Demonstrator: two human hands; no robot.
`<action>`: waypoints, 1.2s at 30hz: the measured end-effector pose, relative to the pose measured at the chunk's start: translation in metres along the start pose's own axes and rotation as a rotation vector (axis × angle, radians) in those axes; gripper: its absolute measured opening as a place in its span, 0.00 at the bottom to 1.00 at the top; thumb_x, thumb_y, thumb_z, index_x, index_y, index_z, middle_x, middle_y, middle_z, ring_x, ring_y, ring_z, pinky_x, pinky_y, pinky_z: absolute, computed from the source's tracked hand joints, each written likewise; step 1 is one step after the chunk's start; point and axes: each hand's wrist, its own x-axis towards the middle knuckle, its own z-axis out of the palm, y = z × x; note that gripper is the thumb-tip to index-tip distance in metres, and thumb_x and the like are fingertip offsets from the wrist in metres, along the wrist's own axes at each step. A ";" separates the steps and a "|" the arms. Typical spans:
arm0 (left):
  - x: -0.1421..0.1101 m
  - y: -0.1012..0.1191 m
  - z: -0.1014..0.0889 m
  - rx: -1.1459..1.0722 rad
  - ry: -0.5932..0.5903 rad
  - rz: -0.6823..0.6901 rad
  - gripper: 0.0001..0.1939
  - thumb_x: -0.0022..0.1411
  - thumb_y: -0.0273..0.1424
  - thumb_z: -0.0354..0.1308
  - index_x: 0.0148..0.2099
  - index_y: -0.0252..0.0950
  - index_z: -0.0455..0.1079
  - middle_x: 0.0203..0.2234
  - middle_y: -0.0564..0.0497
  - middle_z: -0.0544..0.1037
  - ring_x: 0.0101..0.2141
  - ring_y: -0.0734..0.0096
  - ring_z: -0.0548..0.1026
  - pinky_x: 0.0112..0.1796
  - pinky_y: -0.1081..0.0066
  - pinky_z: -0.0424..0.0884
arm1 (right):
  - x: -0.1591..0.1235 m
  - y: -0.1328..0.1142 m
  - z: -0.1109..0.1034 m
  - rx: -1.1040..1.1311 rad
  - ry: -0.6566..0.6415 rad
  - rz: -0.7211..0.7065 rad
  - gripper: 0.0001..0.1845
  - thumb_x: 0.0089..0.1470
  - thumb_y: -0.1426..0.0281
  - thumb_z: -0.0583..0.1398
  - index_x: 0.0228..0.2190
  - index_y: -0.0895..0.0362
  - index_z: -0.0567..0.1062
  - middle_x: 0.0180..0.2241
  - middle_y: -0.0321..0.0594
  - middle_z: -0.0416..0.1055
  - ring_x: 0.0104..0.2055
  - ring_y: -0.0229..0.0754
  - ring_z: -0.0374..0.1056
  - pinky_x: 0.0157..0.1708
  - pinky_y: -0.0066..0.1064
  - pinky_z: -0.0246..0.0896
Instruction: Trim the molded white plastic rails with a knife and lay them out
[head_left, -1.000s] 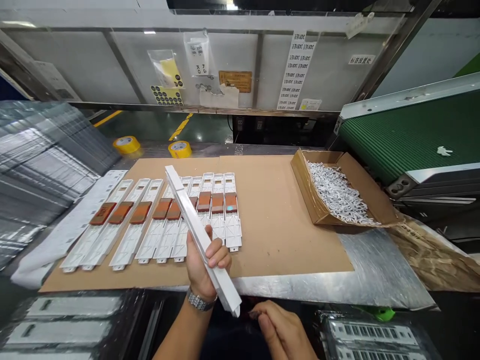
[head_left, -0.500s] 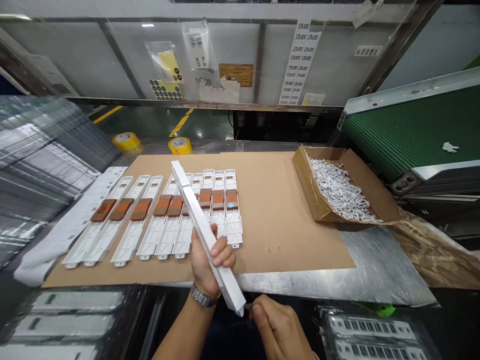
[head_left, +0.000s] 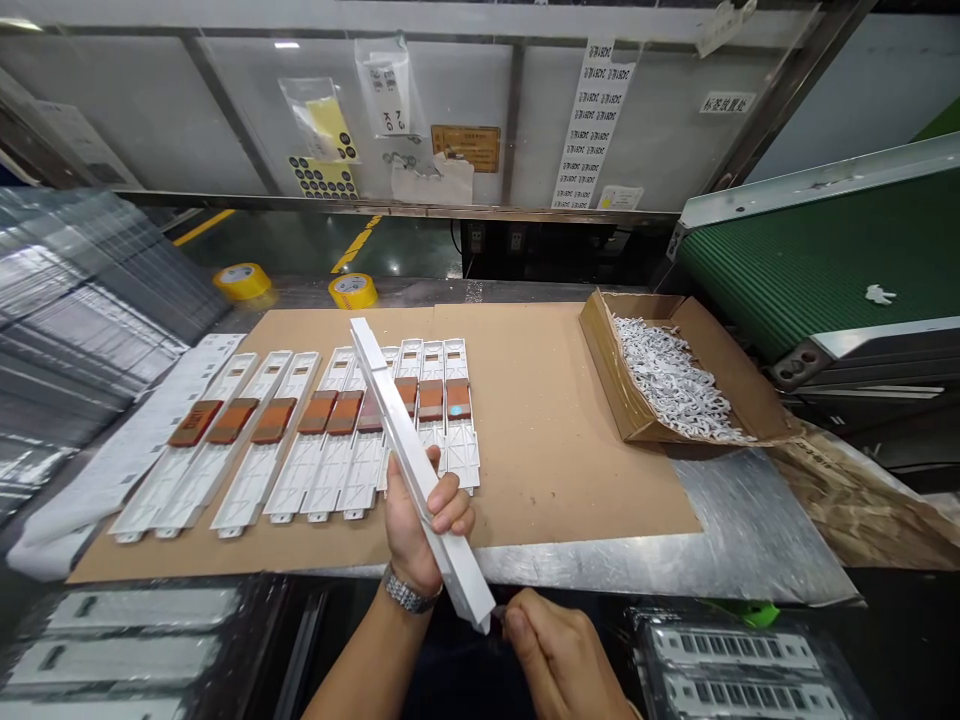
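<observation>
My left hand (head_left: 417, 525) is wrapped round a long white plastic strip (head_left: 397, 425), holding it tilted above the bench with its near end low. My right hand (head_left: 559, 655) is closed in a pinch right at that near end, on something too small to make out. Behind the strip, a row of several flat white plastic parts (head_left: 330, 430) with brown pads lies side by side on a cardboard sheet (head_left: 570, 440).
A cardboard box (head_left: 739, 385) of small white pieces sits at the right, beside a green conveyor belt (head_left: 810, 270). Two yellow tape rolls (head_left: 352, 291) lie at the back. Clear-wrapped stacks rest at the left, and barcode-labelled trays (head_left: 742, 665) below the bench edge.
My right hand has moved up to the strip's near end and now pinches there. The left hand and strip have shifted slightly right.
</observation>
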 end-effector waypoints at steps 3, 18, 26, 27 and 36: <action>0.001 -0.002 0.002 0.005 0.014 -0.001 0.31 0.64 0.49 0.33 0.35 0.38 0.74 0.12 0.58 0.56 0.11 0.83 0.54 0.15 0.79 0.57 | 0.000 -0.001 -0.003 0.005 0.021 -0.005 0.20 0.64 0.61 0.41 0.23 0.54 0.60 0.21 0.34 0.64 0.22 0.34 0.60 0.23 0.25 0.51; 0.003 -0.007 0.006 0.065 0.078 0.004 0.32 0.63 0.50 0.32 0.34 0.40 0.74 0.11 0.59 0.53 0.12 0.81 0.53 0.16 0.79 0.55 | -0.003 0.000 -0.006 -0.034 -0.014 0.008 0.20 0.64 0.61 0.41 0.22 0.54 0.56 0.20 0.33 0.61 0.20 0.34 0.57 0.22 0.26 0.48; 0.006 -0.008 0.006 0.111 0.121 0.010 0.30 0.64 0.48 0.33 0.33 0.39 0.73 0.11 0.58 0.56 0.12 0.80 0.55 0.16 0.77 0.58 | -0.007 -0.002 -0.004 -0.143 -0.054 -0.033 0.22 0.64 0.60 0.41 0.22 0.54 0.59 0.19 0.32 0.62 0.19 0.33 0.59 0.21 0.25 0.47; 0.008 -0.008 0.007 0.117 0.126 0.018 0.30 0.64 0.47 0.33 0.33 0.39 0.73 0.12 0.57 0.58 0.12 0.79 0.57 0.16 0.77 0.59 | -0.008 -0.002 -0.004 -0.145 -0.082 -0.053 0.22 0.64 0.59 0.42 0.21 0.55 0.60 0.18 0.32 0.62 0.19 0.33 0.60 0.20 0.25 0.47; 0.003 -0.007 0.004 0.303 0.182 0.102 0.17 0.58 0.41 0.55 0.47 0.38 0.67 0.40 0.46 0.74 0.45 0.54 0.72 0.44 0.53 0.69 | -0.018 0.022 -0.021 0.295 0.246 -0.008 0.15 0.63 0.64 0.47 0.47 0.52 0.68 0.30 0.36 0.69 0.29 0.36 0.69 0.31 0.25 0.65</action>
